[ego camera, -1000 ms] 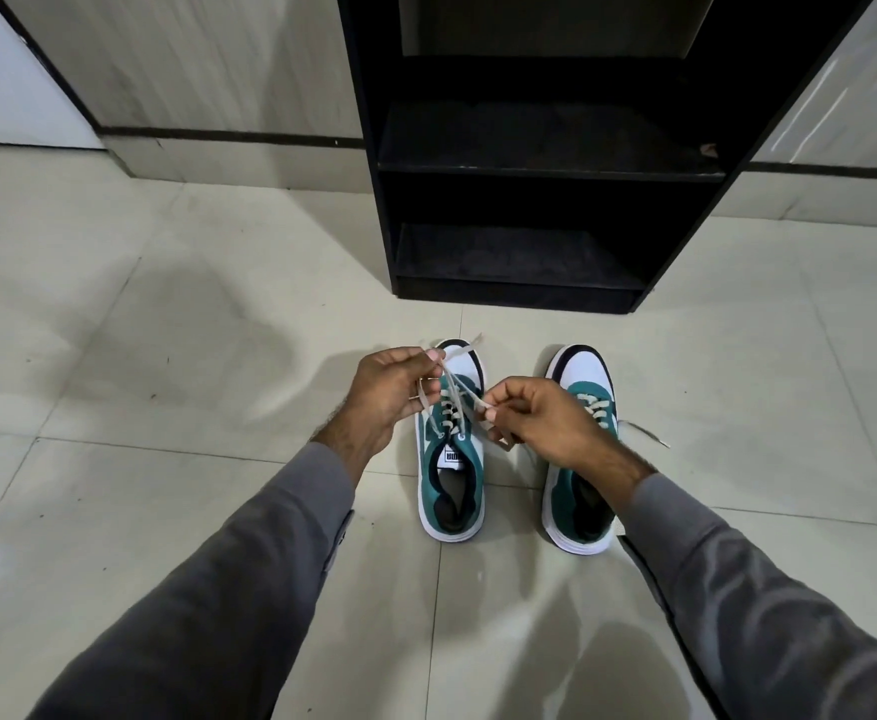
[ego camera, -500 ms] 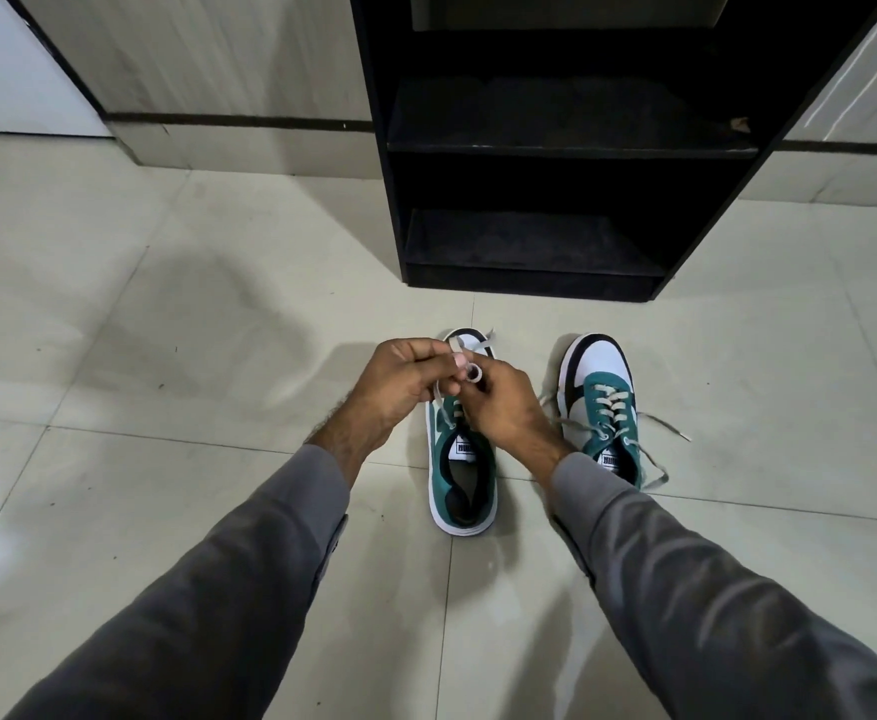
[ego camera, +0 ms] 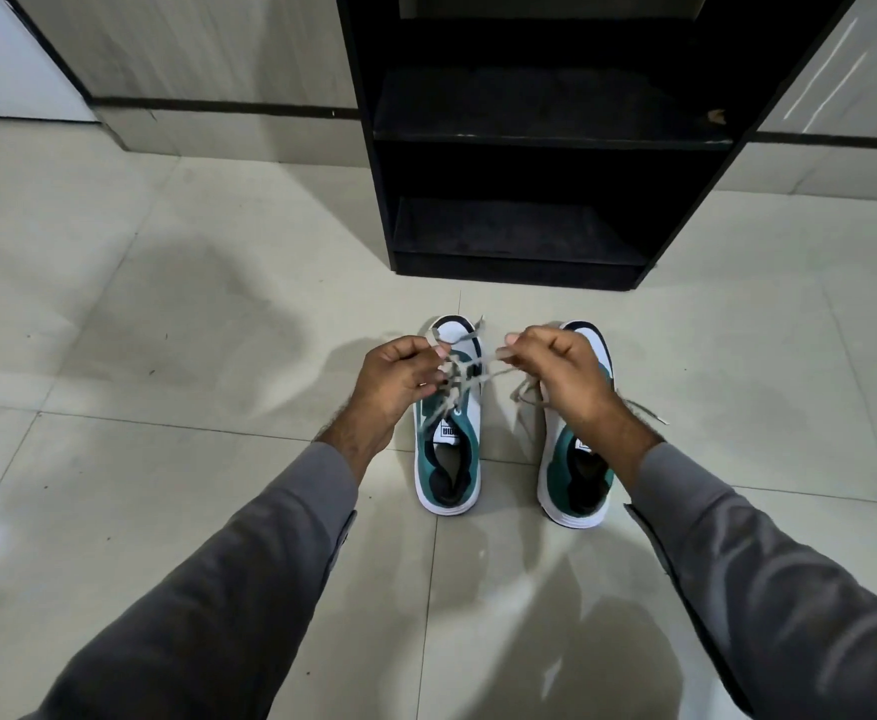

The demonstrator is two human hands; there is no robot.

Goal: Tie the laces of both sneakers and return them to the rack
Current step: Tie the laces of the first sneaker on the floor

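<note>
At mid-frame, our left hand (ego camera: 397,374) and right hand (ego camera: 563,374) each pinch a lace (ego camera: 470,379) above the left sneaker (ego camera: 449,449). The right sneaker (ego camera: 576,475) sits beside it, below the black rack (ego camera: 519,148).

Tongue label (ego camera: 449,431) — lettering unreadable

Glossy tiled floor (ego camera: 166,304); grey wall (ego camera: 208,44).

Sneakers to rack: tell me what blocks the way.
Nothing visible does. Bare floor tile lies between the left sneaker, the right sneaker and the black rack, whose lower shelves look empty.
</note>
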